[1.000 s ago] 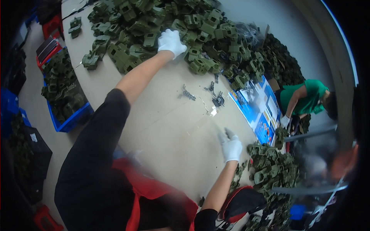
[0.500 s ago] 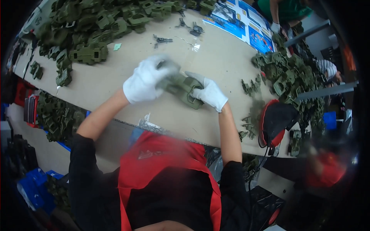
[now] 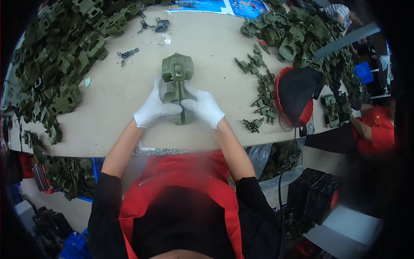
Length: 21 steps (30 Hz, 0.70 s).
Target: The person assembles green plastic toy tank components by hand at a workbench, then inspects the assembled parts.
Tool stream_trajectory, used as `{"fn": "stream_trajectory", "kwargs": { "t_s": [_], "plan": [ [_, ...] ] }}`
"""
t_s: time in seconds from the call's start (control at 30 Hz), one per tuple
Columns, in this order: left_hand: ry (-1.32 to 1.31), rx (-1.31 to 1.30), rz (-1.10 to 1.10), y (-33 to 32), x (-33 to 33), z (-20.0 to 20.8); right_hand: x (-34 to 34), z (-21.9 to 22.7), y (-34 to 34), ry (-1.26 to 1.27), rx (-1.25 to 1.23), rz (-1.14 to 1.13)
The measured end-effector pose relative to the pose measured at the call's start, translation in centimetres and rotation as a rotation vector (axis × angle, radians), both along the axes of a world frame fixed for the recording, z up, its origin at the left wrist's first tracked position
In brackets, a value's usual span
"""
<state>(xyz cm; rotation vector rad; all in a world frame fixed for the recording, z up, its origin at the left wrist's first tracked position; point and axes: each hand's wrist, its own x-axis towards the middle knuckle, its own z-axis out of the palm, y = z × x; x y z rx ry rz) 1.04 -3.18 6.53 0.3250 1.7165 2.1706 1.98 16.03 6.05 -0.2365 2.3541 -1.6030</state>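
Observation:
An olive-green moulded plastic vehicle body (image 3: 177, 71) lies lengthwise in front of me on the table, its wide, blocky end pointing away. My left hand (image 3: 156, 107), in a white glove, grips its near part from the left. My right hand (image 3: 204, 107), gloved too, holds it from the other side. Both thumbs rest on top of the narrow near section, close to its middle ridge. The fingers curl down along the sides and are partly hidden.
Heaps of green plastic parts lie at the left (image 3: 56, 56) and far right (image 3: 293, 32). Small dark pieces (image 3: 160, 25) sit beyond my hands. Linked green pieces (image 3: 264, 88) lie beside a black-and-red cap (image 3: 299, 97). A co-worker in red (image 3: 374, 129) is at the right.
My left hand, blurred over the far end before, now grips the near left side. The vehicle body has turned from slanted to pointing straight away. My view has shifted over the table.

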Motion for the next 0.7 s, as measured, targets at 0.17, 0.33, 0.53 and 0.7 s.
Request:
{"fn": "stream_trajectory", "kwargs": {
  "t_s": [0.17, 0.33, 0.53, 0.7],
  "plan": [
    [-0.289, 0.383, 0.037, -4.1, 0.9, -1.0, -2.5, -1.0, 3.0, -0.574, -0.472, -0.113],
    [-0.118, 0.431, 0.027, -8.2, 3.8, -2.0, -5.0, 0.2, 4.1, -0.210, -0.147, -0.273],
    [-0.114, 0.791, 0.193, -8.1, 5.6, -3.5, -5.1, 1.5, 1.8, -0.017, -0.057, -0.176],
    [-0.304, 0.785, 0.238, -8.4, 3.9, -3.9, 5.3, 4.0, 6.1, 0.559, 1.140, -0.566]
  ]
}}
